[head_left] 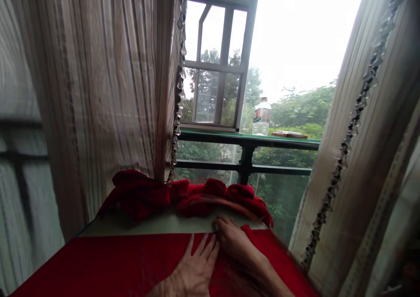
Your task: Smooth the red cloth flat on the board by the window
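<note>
A sheet of red cloth (108,262) lies flat over the near part of a table. My left hand (198,264) rests palm down on it, fingers spread and pointing toward the cloth's far edge. Just to its right, my right hand (234,240) has curled fingers at that edge, over a pale strip of bare tabletop (131,225). Whatever those fingers hold, if anything, is hidden. Beside the right hand a corner of the cloth stands slightly raised. Bunched red fabric (144,194) is heaped along the table's far end, with a blurred orange-red streak across it.
Striped curtains with beaded trim hang on the left (108,91) and right (357,157). Behind the table runs a dark railing (213,137). On its ledge stand a plastic bottle (261,117) and a flat brown-and-white object (288,134). An open window frame (226,65) is above.
</note>
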Motion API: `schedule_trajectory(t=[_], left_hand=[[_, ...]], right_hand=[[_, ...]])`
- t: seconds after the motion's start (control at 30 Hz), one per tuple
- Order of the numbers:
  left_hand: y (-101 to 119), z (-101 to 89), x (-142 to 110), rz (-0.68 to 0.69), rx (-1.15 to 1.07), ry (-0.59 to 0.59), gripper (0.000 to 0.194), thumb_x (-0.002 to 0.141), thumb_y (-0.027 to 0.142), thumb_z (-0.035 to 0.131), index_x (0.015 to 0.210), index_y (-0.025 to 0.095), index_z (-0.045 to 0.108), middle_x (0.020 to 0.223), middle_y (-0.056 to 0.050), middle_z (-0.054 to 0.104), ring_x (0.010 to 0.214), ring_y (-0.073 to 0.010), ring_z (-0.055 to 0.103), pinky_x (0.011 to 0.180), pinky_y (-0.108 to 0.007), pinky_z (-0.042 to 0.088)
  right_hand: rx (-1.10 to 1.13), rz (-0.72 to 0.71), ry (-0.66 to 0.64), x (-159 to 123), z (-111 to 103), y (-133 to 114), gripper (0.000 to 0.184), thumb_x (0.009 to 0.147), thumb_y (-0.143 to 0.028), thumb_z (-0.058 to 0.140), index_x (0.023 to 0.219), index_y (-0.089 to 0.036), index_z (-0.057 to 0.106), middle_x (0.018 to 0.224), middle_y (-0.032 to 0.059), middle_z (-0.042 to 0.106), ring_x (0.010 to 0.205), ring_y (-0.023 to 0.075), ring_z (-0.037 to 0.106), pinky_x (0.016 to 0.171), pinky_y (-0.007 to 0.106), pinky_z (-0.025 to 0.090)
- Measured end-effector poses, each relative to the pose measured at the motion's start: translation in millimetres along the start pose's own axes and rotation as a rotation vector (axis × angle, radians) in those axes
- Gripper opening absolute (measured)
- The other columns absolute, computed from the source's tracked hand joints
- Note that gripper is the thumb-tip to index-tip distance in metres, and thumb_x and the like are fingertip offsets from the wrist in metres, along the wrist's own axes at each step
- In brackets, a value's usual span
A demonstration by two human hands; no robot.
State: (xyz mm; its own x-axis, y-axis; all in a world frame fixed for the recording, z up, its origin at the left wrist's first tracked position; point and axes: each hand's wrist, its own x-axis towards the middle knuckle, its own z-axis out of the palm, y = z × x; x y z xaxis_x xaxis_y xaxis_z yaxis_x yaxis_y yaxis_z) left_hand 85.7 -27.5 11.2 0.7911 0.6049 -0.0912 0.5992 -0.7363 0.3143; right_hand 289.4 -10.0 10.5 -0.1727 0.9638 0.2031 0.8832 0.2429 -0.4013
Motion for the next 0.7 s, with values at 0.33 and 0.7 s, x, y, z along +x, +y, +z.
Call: schedule_trajectory(t=[0.33,0.7], left_hand=[[16,-15.3,-16,-0.076,-0.083,0.093,0.094,0.106,0.067,0.066,0.178,0.019,0.03,0.184,-0.012,0.023,0.173,-0.0396,0.017,0.14,-0.065,0.002],[21,-16.8,-15,-0.117,-0.088,0.124,0.093,0.105,0.059,0.066,0.178,0.015,0.029,0.185,-0.011,0.024,0.175,-0.033,0.013,0.142,-0.055,-0.001]], right_hand=[[-0.007,0.002,0.001,-2,0,2,0.052,0.099,-0.008,0.043,0.143,-0.014,0.071,0.153,0.0236,0.072,0.148,0.0359,0.065,0.134,0.059,0.037],[-0.038,-0.033,0.058,-2,-5,-8,0.053,0.1,-0.009,0.049,0.148,-0.014,0.069,0.166,0.0238,0.063,0.162,0.0355,0.05,0.139,0.064,0.029]])
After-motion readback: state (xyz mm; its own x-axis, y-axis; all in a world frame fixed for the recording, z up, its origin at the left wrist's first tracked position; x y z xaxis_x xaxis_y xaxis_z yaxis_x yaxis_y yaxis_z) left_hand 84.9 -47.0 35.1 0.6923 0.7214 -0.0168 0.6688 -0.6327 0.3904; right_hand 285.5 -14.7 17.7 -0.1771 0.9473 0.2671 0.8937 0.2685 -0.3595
